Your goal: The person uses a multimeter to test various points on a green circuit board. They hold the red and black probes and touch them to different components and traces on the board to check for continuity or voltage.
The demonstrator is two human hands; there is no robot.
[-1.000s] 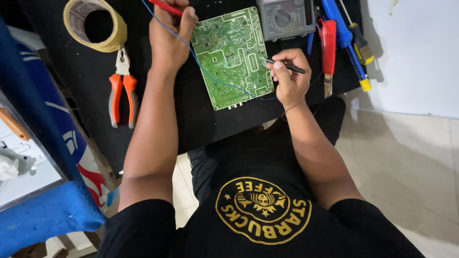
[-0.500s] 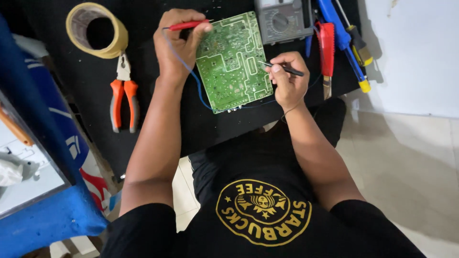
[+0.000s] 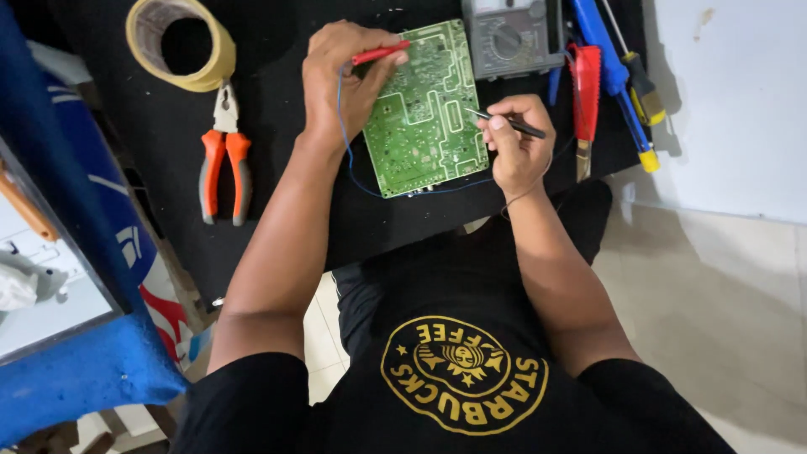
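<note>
hands [image 3: 345, 80] [image 3: 517, 147] over green circuit board [image 3: 424, 113], probes pinched

**Colours on the bench**

Green circuit board [image 3: 426, 109] with pale trace lines. Red probe [image 3: 380, 55], black probe [image 3: 508, 123], blue lead [image 3: 349, 160]. Orange-handled pliers [image 3: 225, 160], tan tape roll [image 3: 181, 44], grey meter [image 3: 513, 35], black mat [image 3: 160, 134], 1 yellow-tipped blue tool [image 3: 618, 80].

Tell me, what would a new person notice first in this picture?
The green circuit board in the middle of the black mat stands out most. The left hand holds a red probe at its top edge, and the right hand presses a black probe onto it. Orange-handled pliers lie to the left.
</note>
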